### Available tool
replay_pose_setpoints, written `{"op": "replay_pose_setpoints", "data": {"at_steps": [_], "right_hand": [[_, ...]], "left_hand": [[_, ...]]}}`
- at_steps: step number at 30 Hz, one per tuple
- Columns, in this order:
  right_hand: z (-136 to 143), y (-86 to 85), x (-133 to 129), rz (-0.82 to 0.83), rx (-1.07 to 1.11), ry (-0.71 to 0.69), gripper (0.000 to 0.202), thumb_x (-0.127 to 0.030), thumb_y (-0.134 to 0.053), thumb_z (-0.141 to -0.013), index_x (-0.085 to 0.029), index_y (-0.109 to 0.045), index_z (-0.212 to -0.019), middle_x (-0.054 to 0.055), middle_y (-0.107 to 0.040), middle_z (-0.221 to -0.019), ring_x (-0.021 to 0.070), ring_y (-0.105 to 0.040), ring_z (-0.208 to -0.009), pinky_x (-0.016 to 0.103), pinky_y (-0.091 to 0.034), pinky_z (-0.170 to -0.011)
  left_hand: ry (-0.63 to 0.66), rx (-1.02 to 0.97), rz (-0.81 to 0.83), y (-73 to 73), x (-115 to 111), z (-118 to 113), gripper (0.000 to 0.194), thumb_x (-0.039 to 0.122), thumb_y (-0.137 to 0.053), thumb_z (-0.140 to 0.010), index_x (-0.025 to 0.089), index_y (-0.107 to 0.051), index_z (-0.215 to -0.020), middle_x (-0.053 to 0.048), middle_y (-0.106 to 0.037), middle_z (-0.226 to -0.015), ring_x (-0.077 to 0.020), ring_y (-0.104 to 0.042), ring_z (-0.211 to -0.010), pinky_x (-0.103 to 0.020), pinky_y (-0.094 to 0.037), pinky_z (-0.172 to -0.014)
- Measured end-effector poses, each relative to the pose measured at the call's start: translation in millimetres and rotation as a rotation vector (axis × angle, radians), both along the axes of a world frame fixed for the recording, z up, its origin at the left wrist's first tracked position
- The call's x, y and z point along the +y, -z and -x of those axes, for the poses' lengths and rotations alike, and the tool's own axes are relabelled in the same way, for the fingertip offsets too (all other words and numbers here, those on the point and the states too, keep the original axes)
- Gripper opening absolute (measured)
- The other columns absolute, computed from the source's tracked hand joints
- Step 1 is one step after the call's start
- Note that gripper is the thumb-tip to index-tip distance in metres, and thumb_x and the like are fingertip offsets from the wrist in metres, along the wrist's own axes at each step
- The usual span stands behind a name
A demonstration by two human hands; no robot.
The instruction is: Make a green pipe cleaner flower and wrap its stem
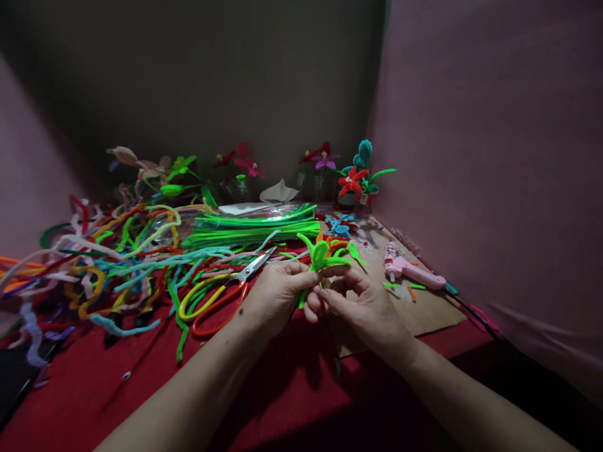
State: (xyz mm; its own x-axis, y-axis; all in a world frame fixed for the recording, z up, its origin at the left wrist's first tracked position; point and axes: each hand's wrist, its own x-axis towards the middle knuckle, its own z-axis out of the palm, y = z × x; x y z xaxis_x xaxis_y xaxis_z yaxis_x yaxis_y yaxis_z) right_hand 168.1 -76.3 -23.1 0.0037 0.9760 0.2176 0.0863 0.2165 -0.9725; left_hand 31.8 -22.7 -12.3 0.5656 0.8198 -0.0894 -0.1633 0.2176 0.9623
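Observation:
A bright green pipe-cleaner flower [320, 256] with several looped petals is held up in front of me. My left hand [285, 285] pinches its base between thumb and forefinger. My right hand [362, 304] is closed at the underside of the flower, thumb and fingertips pressed together near its stem. The exact spot the right fingers grip is partly hidden. Just left of my left hand lie scissors [244, 274] with red and yellow handles, blades pointing away. Orange pipe-cleaner pieces [325, 238] show behind the flower.
Loose coloured pipe cleaners [136, 251] spread over the left side, beside a green bundle [254, 229]. A pink glue gun [414, 271] rests on cardboard [433, 314] at the right. Finished flowers [352, 182] stand along the back. Red cloth [292, 402] covers the table.

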Motion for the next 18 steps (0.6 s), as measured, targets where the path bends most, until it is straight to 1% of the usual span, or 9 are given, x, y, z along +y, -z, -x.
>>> {"op": "replay_pose_setpoints", "data": {"at_steps": [3, 6, 11, 12, 14, 16, 18], "right_hand": [[-3, -0.8, 2, 0.047, 0.010, -0.069, 0.021, -0.031, -0.058, -0.077, -0.016, -0.061, -0.091, -0.004, -0.052, -0.056, 0.0064, -0.041, -0.048, 0.021, -0.032, -0.047], [-7, -3.4, 4, 0.083, 0.014, -0.145, 0.019, -0.031, -0.059, -0.077, -0.015, -0.063, -0.084, -0.003, -0.053, -0.058, 0.0077, -0.044, -0.051, 0.022, -0.034, -0.050], [-13, -5.5, 8, 0.062, -0.025, -0.134, 0.010, -0.024, -0.062, -0.071, -0.015, -0.062, -0.070, 0.000, -0.056, -0.064, 0.0110, -0.050, -0.060, 0.024, -0.039, -0.057], [-13, -3.9, 9, 0.073, 0.004, -0.148, 0.008, -0.023, -0.061, -0.071, -0.015, -0.061, -0.070, 0.000, -0.056, -0.065, 0.0115, -0.051, -0.061, 0.024, -0.040, -0.058], [-12, 1.1, 10, 0.103, 0.110, -0.211, 0.007, -0.023, -0.056, -0.074, -0.017, -0.060, -0.076, 0.000, -0.056, -0.066, 0.0121, -0.053, -0.061, 0.025, -0.041, -0.058], [-10, 7.7, 12, 0.107, 0.185, -0.254, 0.009, -0.022, -0.051, -0.077, -0.018, -0.058, -0.081, -0.001, -0.056, -0.067, 0.0122, -0.053, -0.060, 0.026, -0.042, -0.058], [-7, 13.9, 12, 0.057, 0.173, -0.211, 0.008, -0.022, -0.050, -0.078, -0.019, -0.058, -0.080, 0.000, -0.056, -0.068, 0.0126, -0.053, -0.063, 0.026, -0.042, -0.061]], "left_hand": [[-0.007, 0.035, -0.005, -2.9, -2, -1, 0.017, 0.020, -0.061, -0.070, 0.010, -0.055, -0.057, -0.002, -0.058, -0.042, -0.0106, -0.052, -0.032, -0.018, -0.040, -0.033], [-0.047, 0.086, -0.038, -5.5, -5, -2, 0.018, 0.021, -0.061, -0.070, 0.011, -0.053, -0.057, -0.002, -0.057, -0.041, -0.0113, -0.051, -0.031, -0.020, -0.041, -0.033], [-0.099, 0.126, -0.095, -9.8, -10, -5, 0.015, 0.022, -0.060, -0.069, 0.012, -0.053, -0.060, -0.001, -0.056, -0.040, -0.0123, -0.051, -0.032, -0.022, -0.042, -0.033], [-0.103, 0.124, -0.101, -10.6, -11, -6, 0.016, 0.022, -0.061, -0.069, 0.012, -0.053, -0.059, 0.000, -0.056, -0.040, -0.0122, -0.051, -0.032, -0.022, -0.042, -0.033], [-0.110, 0.116, -0.113, -12.2, -13, -7, 0.018, 0.023, -0.062, -0.068, 0.013, -0.053, -0.057, 0.000, -0.055, -0.039, -0.0117, -0.051, -0.032, -0.021, -0.043, -0.033], [-0.145, 0.105, -0.128, -13.7, -14, -8, 0.019, 0.023, -0.063, -0.067, 0.013, -0.052, -0.054, 0.001, -0.055, -0.040, -0.0111, -0.050, -0.032, -0.021, -0.042, -0.033], [-0.193, 0.100, -0.135, -15.1, -15, -8, 0.018, 0.022, -0.063, -0.066, 0.013, -0.053, -0.054, 0.001, -0.054, -0.039, -0.0104, -0.049, -0.031, -0.021, -0.042, -0.033]]}}
